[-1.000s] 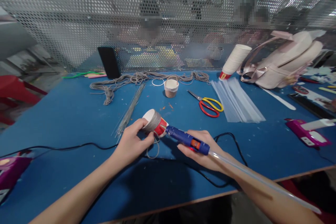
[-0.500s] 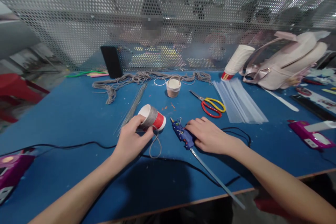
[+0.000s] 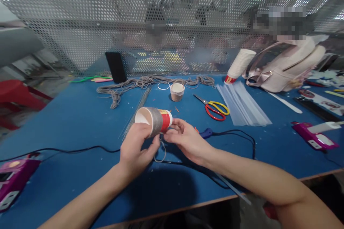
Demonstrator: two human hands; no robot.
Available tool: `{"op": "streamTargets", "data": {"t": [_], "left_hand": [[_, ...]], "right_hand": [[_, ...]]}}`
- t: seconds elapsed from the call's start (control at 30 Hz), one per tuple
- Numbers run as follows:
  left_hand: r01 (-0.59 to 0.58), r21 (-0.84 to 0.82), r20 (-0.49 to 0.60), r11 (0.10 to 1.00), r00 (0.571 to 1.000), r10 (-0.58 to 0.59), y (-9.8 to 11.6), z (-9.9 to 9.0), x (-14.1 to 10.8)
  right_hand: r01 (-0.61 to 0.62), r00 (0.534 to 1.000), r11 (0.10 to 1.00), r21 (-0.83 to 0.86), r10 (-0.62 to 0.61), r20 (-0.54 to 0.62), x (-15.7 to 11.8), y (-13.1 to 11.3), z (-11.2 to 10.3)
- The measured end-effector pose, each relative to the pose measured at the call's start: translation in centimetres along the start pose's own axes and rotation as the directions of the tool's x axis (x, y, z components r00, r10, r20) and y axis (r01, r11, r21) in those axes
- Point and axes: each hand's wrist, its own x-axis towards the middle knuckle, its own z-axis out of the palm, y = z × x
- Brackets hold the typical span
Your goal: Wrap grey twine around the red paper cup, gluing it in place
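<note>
Left hand (image 3: pixel 139 146): grasping a paper cup (image 3: pixel 166 120) by its mouth end, at the centre of the frame. The cup lies sideways in the grip, mouth toward the left of the frame, base toward the right. Gray cord (image 3: pixel 156 123) is wound around the mouth-end part of its wall; the red printed part nearer the base is bare. A yellow patch shows on the red; its marks are not legible.

Right hand (image 3: pixel 188 143): fingers curled, fingertips at the base of the cup. Whether they grip the cup or the cord cannot be told. A thin loop of loose cord (image 3: pixel 164 154) hangs beneath the cup, between the hands.

Behind the right hand, right of centre, a blue glue gun (image 3: pixel 206 134) lies partly hidden on the blue counter (image 3: pixel 67 114). A clear glue stick (image 3: pixel 233 188) shows below the right forearm.

Upper middle: a small bucket (image 3: pixel 177 94) with an arched handle stands upright. To its right lie scissors (image 3: pixel 215 109) with one red and one yellow handle.

Upper right: a leaning stack of paper cups (image 3: pixel 240 64) carries a red and yellow print, wording unreadable.

Right and left edges: purple devices (image 3: pixel 315 137) bear white panels; no lettering can be read.
</note>
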Motion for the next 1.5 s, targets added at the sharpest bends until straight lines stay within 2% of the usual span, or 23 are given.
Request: {"op": "streamTargets", "data": {"t": [0.07,0.17,0.23,0.3,0.33,0.4,0.47,0.53,0.67,0.77,0.9,1.13,1.5], "left_hand": [[-0.071,0.024,-0.03,0.997,0.997,0.071,-0.2,0.0,0.1],[-0.096,0.047,-0.063,0.994,0.993,0.099,-0.7,0.0,0.2],[-0.057,0.061,-0.056,0.997,0.997,0.06,-0.8,0.1,0.3],[-0.005,0.068,-0.032,0.998,0.999,0.007,-0.7,0.2,0.3],[0.017,0.064,-0.016,0.998,1.0,-0.016,-0.6,0.2,0.3],[0.065,0.048,0.03,0.997,0.997,-0.066,-0.4,0.3,0.3],[0.114,0.033,0.069,0.993,0.991,-0.116,-0.1,0.4,0.2],[0.151,0.018,0.089,0.988,0.984,-0.152,0.1,0.4,0.2],[0.199,-0.022,0.124,0.98,0.973,-0.195,0.5,0.5,0.2],[0.236,-0.034,0.16,0.971,0.961,-0.228,0.6,0.4,0.3],[0.248,-0.041,0.17,0.968,0.956,-0.238,0.7,0.4,0.3],[0.305,-0.056,0.207,0.951,0.935,-0.288,0.8,0.3,0.3],[0.308,-0.064,0.204,0.949,0.935,-0.29,0.9,0.3,0.5]], "right_hand": [[-0.052,0.998,0.992,0.115,0.047,0.046,0.0,0.1,0.7],[-0.123,0.992,0.989,0.081,0.119,0.053,-0.3,0.0,0.8],[-0.091,0.996,0.995,-0.049,0.092,0.021,-0.5,0.0,0.5],[0.06,0.998,0.953,-0.298,-0.057,0.02,-0.8,0.1,0.0],[0.177,0.984,0.878,-0.444,-0.174,0.047,-0.8,0.1,-0.3],[0.398,0.902,0.623,-0.674,-0.401,0.163,-0.9,0.1,-0.9],[0.536,0.785,0.357,-0.765,-0.543,0.296,-0.8,0.1,-1.4],[0.6,0.69,0.168,-0.782,-0.603,0.4,-0.6,0.1,-1.8],[0.629,0.568,-0.074,-0.774,-0.637,0.522,-0.3,0.1,-2.2],[0.618,0.519,-0.175,-0.767,-0.642,0.564,-0.2,0.0,-2.2],[0.615,0.517,-0.175,-0.769,-0.647,0.56,0.0,0.2,-2.3],[0.608,0.573,-0.063,-0.791,-0.655,0.493,0.0,0.4,-2.6],[0.605,0.588,-0.03,-0.796,-0.657,0.472,-0.1,0.4,-2.3]]}}
